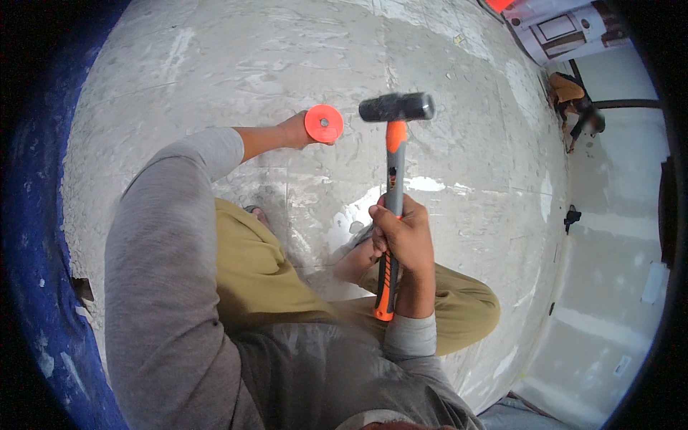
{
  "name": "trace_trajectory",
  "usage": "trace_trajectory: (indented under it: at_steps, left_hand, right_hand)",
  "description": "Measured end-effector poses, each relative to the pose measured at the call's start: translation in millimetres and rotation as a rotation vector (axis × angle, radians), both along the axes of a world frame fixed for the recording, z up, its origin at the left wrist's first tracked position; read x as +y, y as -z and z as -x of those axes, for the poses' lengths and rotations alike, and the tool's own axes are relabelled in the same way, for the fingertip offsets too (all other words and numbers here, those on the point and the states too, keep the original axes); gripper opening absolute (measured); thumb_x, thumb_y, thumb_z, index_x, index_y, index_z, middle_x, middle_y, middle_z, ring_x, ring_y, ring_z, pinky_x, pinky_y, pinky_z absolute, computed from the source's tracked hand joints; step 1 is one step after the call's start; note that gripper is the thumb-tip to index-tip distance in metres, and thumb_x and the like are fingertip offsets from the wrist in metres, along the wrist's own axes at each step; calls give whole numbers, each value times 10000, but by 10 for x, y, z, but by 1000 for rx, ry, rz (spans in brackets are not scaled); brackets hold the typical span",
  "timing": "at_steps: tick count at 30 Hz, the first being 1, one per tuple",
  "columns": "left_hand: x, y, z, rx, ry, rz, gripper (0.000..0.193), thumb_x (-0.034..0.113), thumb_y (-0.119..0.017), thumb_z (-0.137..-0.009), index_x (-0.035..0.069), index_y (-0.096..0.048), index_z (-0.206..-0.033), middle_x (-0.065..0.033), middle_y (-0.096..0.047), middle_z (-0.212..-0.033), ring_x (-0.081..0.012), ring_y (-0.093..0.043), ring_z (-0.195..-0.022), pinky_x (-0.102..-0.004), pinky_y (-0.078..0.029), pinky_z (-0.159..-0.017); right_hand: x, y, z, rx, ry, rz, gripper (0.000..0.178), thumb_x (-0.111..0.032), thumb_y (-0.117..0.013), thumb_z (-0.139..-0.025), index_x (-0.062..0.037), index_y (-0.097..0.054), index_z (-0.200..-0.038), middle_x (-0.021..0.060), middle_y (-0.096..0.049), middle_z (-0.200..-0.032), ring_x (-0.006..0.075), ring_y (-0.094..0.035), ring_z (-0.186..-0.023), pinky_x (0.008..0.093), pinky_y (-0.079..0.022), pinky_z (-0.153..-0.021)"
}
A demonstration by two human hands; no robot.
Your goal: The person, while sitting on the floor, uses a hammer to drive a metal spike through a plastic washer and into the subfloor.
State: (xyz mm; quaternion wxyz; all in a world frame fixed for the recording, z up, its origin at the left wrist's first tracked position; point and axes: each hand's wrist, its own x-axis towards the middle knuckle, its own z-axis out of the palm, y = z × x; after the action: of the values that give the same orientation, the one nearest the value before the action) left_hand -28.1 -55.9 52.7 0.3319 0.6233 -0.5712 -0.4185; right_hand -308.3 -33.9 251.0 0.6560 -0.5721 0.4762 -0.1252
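Note:
My right hand (405,233) is wrapped round the grey and orange handle of a sledge hammer (396,154). The black, blocky head is at the top, raised above the floor and a little right of the chisel. Held out to the left, my left hand (294,131) is closed round a chisel with a round red hand guard (315,122). Seen from above, the metal striking end shows at the guard's middle. The guard hides the chisel's shaft and tip, so I cannot tell whether it touches the floor.
The grey floor (215,79) has white patches and scrapes. Blue sheeting (36,236) runs along the left. At the right wall (602,279), another person (573,100) is low at the far end, and a small black object (572,218) lies by the wall's base.

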Motion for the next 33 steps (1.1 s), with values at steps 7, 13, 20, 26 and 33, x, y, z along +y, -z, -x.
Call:
trace_trajectory:
  at_steps: [7, 13, 20, 26, 33]
  left_hand:
    - [-100, 199, -69, -98, 1, 124, 424, 348, -764, -773, 79, -617, -1067, -109, -660, -1056, -273, -610, -980, -366, -488, -844]
    - [-32, -19, -52, -116, -30, -9, 465, 371, -761, -771, 81, -606, -1099, -108, -656, -1072, -277, -609, -1004, -369, -490, -865]
    - [-15, 106, -26, -124, -6, 49, 505, 385, -758, -772, 89, -584, -1143, -112, -640, -1114, -284, -597, -1042, -375, -488, -886]
    - [-67, 504, -325, -458, 78, 524, 403, 256, -728, -808, 104, -584, -1152, -100, -638, -1116, -273, -595, -1053, -377, -488, -892]
    - [9, 254, -95, -91, 15, 137, 470, 336, -767, -780, 86, -588, -1134, -116, -648, -1084, -269, -601, -1019, -366, -483, -890]
  right_hand:
    - [-47, -805, -66, -130, 83, 237, 134, -61, -648, -837, 23, -546, -858, 14, -521, -588, 81, -473, -434, 238, -361, -392]
    - [-135, -1369, -152, -521, 164, 705, 105, -46, -561, -876, 33, -507, -917, 27, -468, -557, 78, -404, -364, 230, -323, -312]
    - [-116, -1008, -401, -687, 224, 764, 94, -14, -566, -911, -46, -524, -988, 8, -509, -630, 88, -459, -458, 251, -405, -393]
    - [-10, 992, -55, 326, -302, 368, 202, -171, -602, -855, 28, -567, -859, 101, -579, -631, 228, -595, -556, 360, -471, -547]
    - [-194, -319, 84, 97, -50, 300, 179, -152, -659, -843, 6, -575, -838, 27, -546, -582, 112, -529, -469, 273, -406, -428]
